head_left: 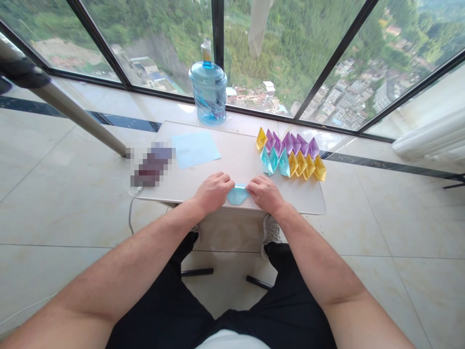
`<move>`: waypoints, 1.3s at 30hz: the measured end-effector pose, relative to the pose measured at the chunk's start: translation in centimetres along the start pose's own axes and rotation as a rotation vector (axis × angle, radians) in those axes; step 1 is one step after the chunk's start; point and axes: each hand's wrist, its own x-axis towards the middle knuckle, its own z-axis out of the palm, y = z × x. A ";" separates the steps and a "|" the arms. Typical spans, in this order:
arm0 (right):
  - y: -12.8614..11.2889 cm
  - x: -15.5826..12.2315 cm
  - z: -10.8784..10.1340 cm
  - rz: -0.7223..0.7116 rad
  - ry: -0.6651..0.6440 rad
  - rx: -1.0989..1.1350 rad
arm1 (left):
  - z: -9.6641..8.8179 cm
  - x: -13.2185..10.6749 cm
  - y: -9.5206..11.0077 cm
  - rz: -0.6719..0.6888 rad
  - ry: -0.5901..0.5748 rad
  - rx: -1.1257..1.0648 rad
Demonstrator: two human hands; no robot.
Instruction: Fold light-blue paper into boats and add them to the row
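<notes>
Between my two hands, at the table's near edge, is a small piece of folded light-blue paper (238, 195) with a pale strip along its top. My left hand (215, 190) pinches its left end, fingers closed. At the right end, the closed fingers of my right hand (266, 192) grip the same paper. A flat light-blue sheet (196, 148) lies beyond my left hand. To the right stand two rows of folded paper boats: purple ones (286, 143), turquoise ones (275, 162) and yellow ones (308, 166).
The low white table (240, 138) has a blurred-out object (152, 165) on its left, with a cable (131, 218) hanging off. Behind the table stands a large blue water bottle (208, 92) by the windows. A slanted pole (80, 109) rises at left.
</notes>
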 end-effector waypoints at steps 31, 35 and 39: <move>-3.6 -0.6 -0.4 0.107 -0.103 -0.256 | -0.3 -0.5 1.8 -0.073 -0.074 0.010; -3.6 -0.9 -0.4 0.111 -0.102 -0.262 | -0.3 -0.5 2.0 -0.091 -0.085 0.001; -3.6 -1.1 -0.2 0.116 -0.098 -0.268 | -0.4 -0.6 2.1 -0.112 -0.107 0.010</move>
